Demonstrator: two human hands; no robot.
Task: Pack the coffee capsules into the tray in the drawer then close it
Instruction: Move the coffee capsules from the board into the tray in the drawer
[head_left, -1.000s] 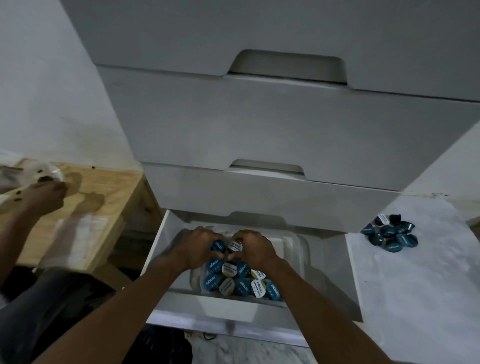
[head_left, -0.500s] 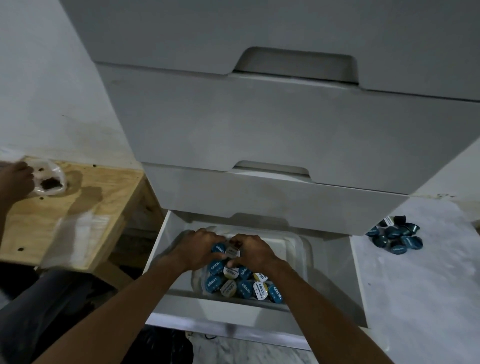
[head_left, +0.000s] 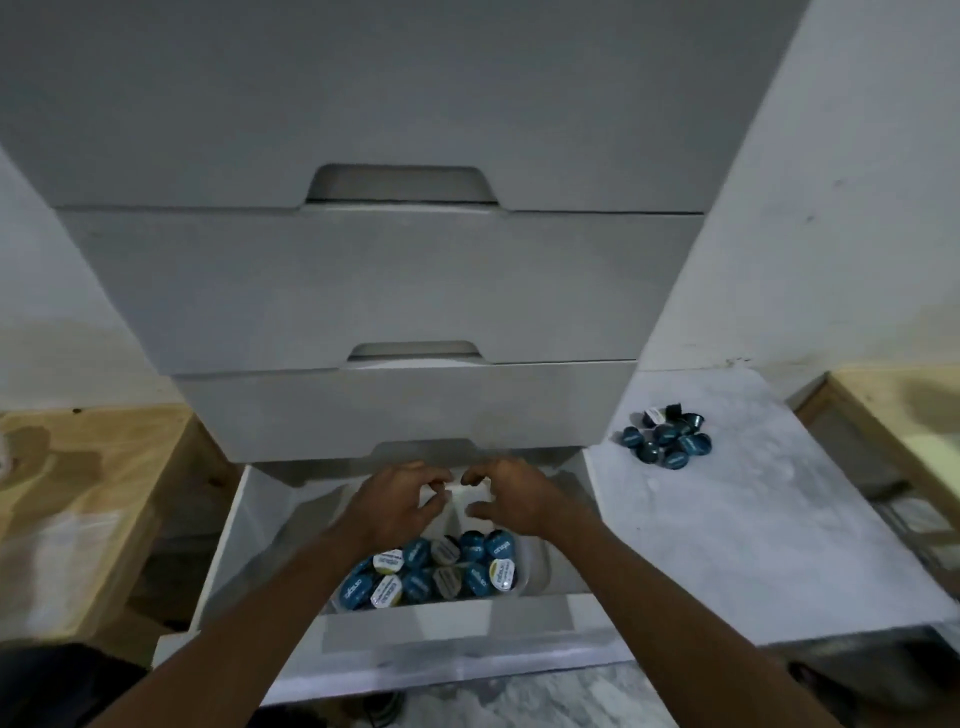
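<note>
- Our left hand (head_left: 402, 499) and right hand (head_left: 511, 496) hovered with fingers curled open, holding nothing.
- Capsules (head_left: 436, 569) sat in the tray (head_left: 535, 564) just below our fingertips.
- More capsules, the pile (head_left: 667, 441), waited well right; best gathered by the handful.

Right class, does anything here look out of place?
Yes: a cluster of capsules sits loose on the marble surface right of the open drawer, while the others lie in the tray.

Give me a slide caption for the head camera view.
Both hands hover over capsules in the open drawer's tray; more capsules wait outside.
</note>
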